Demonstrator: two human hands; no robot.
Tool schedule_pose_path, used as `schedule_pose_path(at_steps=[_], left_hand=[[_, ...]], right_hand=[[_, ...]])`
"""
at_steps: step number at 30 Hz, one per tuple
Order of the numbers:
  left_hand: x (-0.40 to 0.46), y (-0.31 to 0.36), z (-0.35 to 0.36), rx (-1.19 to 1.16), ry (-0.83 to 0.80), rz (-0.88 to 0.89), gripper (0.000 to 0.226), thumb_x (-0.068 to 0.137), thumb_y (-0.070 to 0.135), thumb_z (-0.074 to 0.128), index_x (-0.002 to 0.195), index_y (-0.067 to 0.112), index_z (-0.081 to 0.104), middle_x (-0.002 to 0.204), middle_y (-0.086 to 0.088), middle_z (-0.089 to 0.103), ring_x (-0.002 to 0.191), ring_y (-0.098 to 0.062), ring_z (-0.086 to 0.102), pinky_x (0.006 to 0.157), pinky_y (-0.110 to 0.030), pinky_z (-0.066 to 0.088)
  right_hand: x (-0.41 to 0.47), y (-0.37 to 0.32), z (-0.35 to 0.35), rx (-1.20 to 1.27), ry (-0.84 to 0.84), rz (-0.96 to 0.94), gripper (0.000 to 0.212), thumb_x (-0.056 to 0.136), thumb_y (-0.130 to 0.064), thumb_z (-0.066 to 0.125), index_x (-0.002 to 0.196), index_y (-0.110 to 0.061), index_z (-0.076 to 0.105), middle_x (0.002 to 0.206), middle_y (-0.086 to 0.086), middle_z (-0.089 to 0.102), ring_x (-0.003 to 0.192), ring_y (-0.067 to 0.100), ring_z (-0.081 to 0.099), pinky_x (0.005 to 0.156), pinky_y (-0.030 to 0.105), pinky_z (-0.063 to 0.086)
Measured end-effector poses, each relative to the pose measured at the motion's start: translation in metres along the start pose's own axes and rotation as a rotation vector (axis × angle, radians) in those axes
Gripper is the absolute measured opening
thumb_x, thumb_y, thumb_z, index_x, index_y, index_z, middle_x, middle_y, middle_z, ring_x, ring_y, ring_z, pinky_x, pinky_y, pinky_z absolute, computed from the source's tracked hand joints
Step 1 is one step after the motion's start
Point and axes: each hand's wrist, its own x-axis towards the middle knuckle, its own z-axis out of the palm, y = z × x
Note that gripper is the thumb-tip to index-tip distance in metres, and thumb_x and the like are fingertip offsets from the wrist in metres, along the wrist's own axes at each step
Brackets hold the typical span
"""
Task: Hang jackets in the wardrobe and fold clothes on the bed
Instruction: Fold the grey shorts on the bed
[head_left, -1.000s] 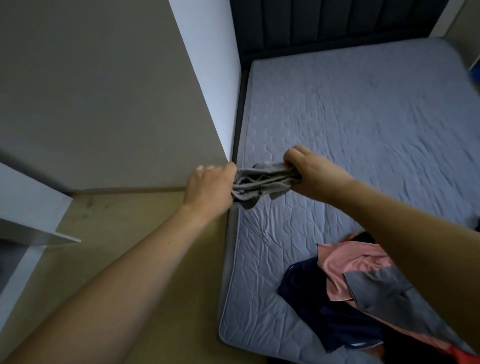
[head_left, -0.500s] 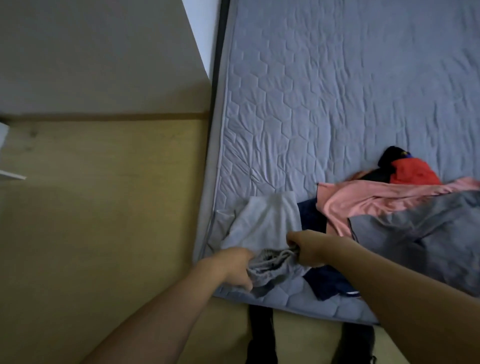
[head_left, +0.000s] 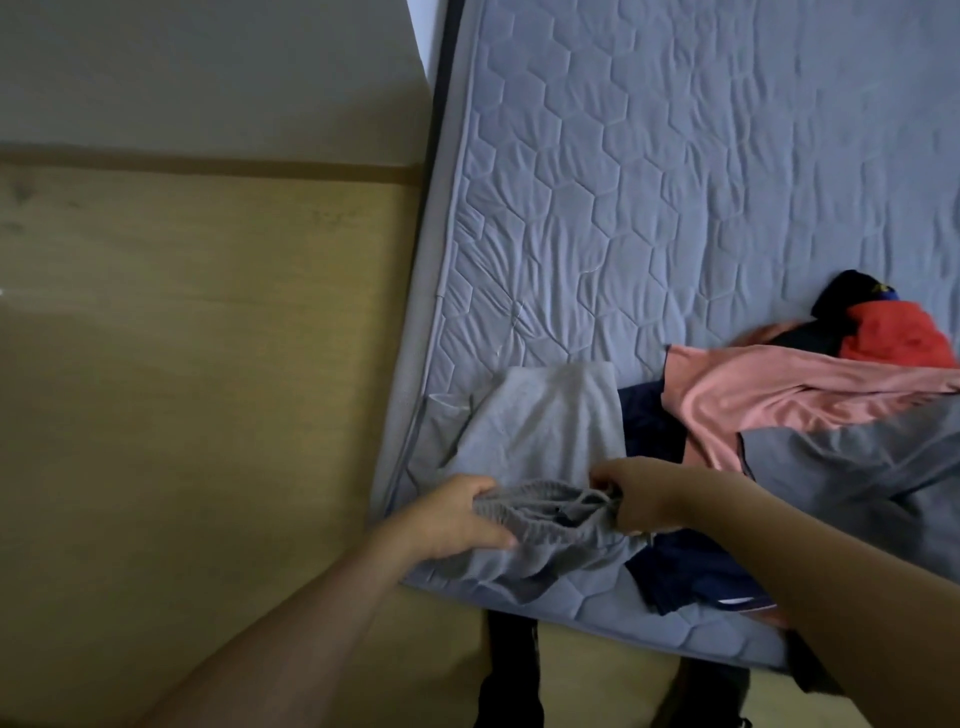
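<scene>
I see my left hand (head_left: 457, 514) with its fingers curled round the bunched waistband of the grey shorts (head_left: 545, 441), and my right hand (head_left: 644, 493) pinching the same waistband at its other end. The shorts lie flat on the near corner of the bed (head_left: 675, 182), legs pointing away from me. Just beside them on the right sits a dark blue garment (head_left: 691, 577), with a pink top (head_left: 769, 400), a grey garment (head_left: 857, 467) and a red piece (head_left: 893, 332) piled beyond. Wooden floor (head_left: 208, 364) lies left of the bed.
</scene>
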Motion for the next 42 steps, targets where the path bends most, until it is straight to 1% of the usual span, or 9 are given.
schedule_pose_path(at_steps=[7, 12, 18, 23, 27, 30, 33, 36, 42], left_hand=[[0.054, 0.102, -0.013, -0.469, 0.34, 0.244, 0.028, 0.061, 0.018, 0.079, 0.086, 0.02, 0.069, 0.081, 0.002, 0.073, 0.073, -0.011, 0.069, 0.066, -0.026, 0.056], [0.051, 0.146, -0.026, -0.213, 0.105, 0.276, 0.036, 0.08, 0.001, 0.074, 0.108, 0.019, 0.06, 0.103, 0.002, 0.069, 0.098, -0.013, 0.064, 0.088, -0.02, 0.05], [-0.06, 0.182, -0.086, -0.33, 0.076, 0.393, 0.019, 0.077, 0.011, 0.073, 0.095, 0.016, 0.07, 0.091, 0.003, 0.074, 0.086, -0.008, 0.069, 0.073, -0.019, 0.053], [-0.119, 0.253, -0.114, -0.247, -0.037, 0.228, 0.025, 0.074, 0.018, 0.073, 0.098, 0.015, 0.071, 0.1, -0.008, 0.074, 0.093, -0.02, 0.07, 0.073, -0.026, 0.056], [-0.112, 0.313, -0.118, -0.119, -0.13, 0.141, 0.05, 0.077, 0.018, 0.072, 0.123, 0.003, 0.059, 0.118, -0.018, 0.067, 0.108, -0.03, 0.065, 0.091, -0.04, 0.054], [-0.054, 0.355, -0.103, -0.021, 0.036, 0.219, 0.056, 0.077, 0.021, 0.078, 0.128, 0.009, 0.057, 0.118, -0.009, 0.068, 0.109, -0.026, 0.065, 0.089, -0.034, 0.055], [0.039, 0.362, -0.071, 0.308, 0.338, 0.301, 0.064, 0.083, 0.025, 0.073, 0.139, 0.012, 0.044, 0.124, -0.003, 0.061, 0.107, -0.018, 0.061, 0.088, -0.019, 0.047], [0.125, 0.309, -0.039, 0.543, 0.472, 0.242, 0.045, 0.087, 0.022, 0.062, 0.129, 0.015, 0.047, 0.127, -0.01, 0.055, 0.11, -0.027, 0.057, 0.085, -0.026, 0.042], [0.191, 0.136, 0.039, 0.705, 0.28, -0.043, 0.053, 0.088, 0.043, 0.06, 0.129, 0.014, 0.046, 0.135, -0.016, 0.05, 0.122, -0.035, 0.05, 0.1, -0.038, 0.041]], right_hand=[[-0.03, 0.039, -0.048, 0.576, 0.565, 0.065, 0.031, 0.068, 0.002, 0.052, 0.087, -0.02, 0.062, 0.08, 0.008, 0.065, 0.075, 0.026, 0.06, 0.064, 0.032, 0.05], [-0.078, 0.03, -0.08, 0.926, 0.241, -0.016, 0.033, 0.059, 0.014, 0.045, 0.088, 0.016, 0.062, 0.075, 0.022, 0.059, 0.066, 0.03, 0.056, 0.063, 0.034, 0.045], [-0.12, -0.03, -0.104, 1.291, -0.388, -0.424, 0.054, 0.039, -0.004, 0.071, 0.089, 0.014, 0.065, 0.074, 0.024, 0.066, 0.07, 0.033, 0.067, 0.064, 0.032, 0.056], [-0.171, -0.065, -0.13, 1.321, -0.454, -0.742, 0.043, 0.068, -0.008, 0.045, 0.101, -0.004, 0.073, 0.094, 0.006, 0.073, 0.093, 0.019, 0.068, 0.089, 0.033, 0.051], [-0.2, -0.049, -0.136, 1.478, -0.452, -0.917, 0.056, 0.077, 0.0, 0.024, 0.123, 0.009, 0.055, 0.12, 0.023, 0.062, 0.116, 0.034, 0.056, 0.107, 0.044, 0.035], [-0.197, 0.0, -0.151, 1.653, -0.233, -0.734, 0.052, 0.073, 0.001, 0.036, 0.119, 0.012, 0.058, 0.113, 0.032, 0.061, 0.108, 0.042, 0.059, 0.096, 0.051, 0.047], [-0.158, 0.064, -0.169, 1.629, 0.459, -0.19, 0.03, 0.072, -0.001, 0.041, 0.09, -0.002, 0.065, 0.078, 0.013, 0.061, 0.07, 0.024, 0.063, 0.062, 0.034, 0.057], [-0.104, 0.124, -0.171, 1.527, 0.898, 0.147, 0.016, 0.088, -0.003, 0.042, 0.086, -0.017, 0.05, 0.08, 0.004, 0.051, 0.076, 0.021, 0.057, 0.063, 0.032, 0.05], [0.028, 0.143, -0.074, 1.631, 0.908, 0.361, 0.007, 0.087, -0.015, 0.049, 0.092, -0.015, 0.054, 0.077, 0.003, 0.051, 0.069, 0.021, 0.051, 0.071, 0.04, 0.049]])
